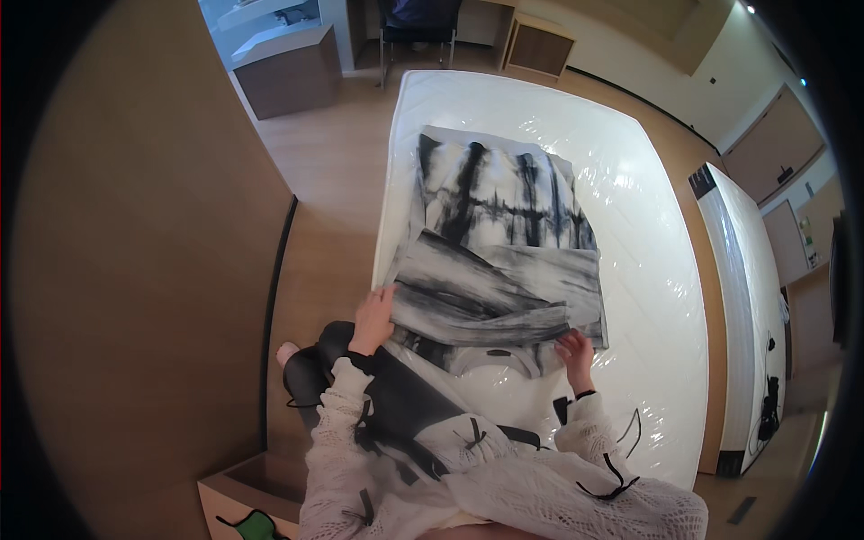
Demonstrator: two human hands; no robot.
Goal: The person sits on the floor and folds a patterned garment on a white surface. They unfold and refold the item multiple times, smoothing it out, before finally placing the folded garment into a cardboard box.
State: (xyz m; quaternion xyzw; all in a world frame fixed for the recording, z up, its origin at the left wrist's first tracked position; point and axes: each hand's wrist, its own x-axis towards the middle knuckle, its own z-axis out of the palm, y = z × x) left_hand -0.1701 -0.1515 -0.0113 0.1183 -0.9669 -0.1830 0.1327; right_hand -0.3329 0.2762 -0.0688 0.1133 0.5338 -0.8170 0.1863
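Observation:
A black, white and grey tie-dye long-sleeved top lies flat on a plastic-wrapped mattress, its hem away from me and its neckline near me. Both sleeves are folded across the body, one over the other. My left hand holds the folded sleeve's edge at the left side of the top. At the right, my right hand pinches the sleeve's cuff close to the neckline. The thumb side of each hand is partly hidden by the cloth.
A second wrapped mattress with black cables on it stands at the right. To the left rises a brown wooden panel. Beyond the bed are a chair with a person on it and a small cabinet. A green item lies at the bottom left.

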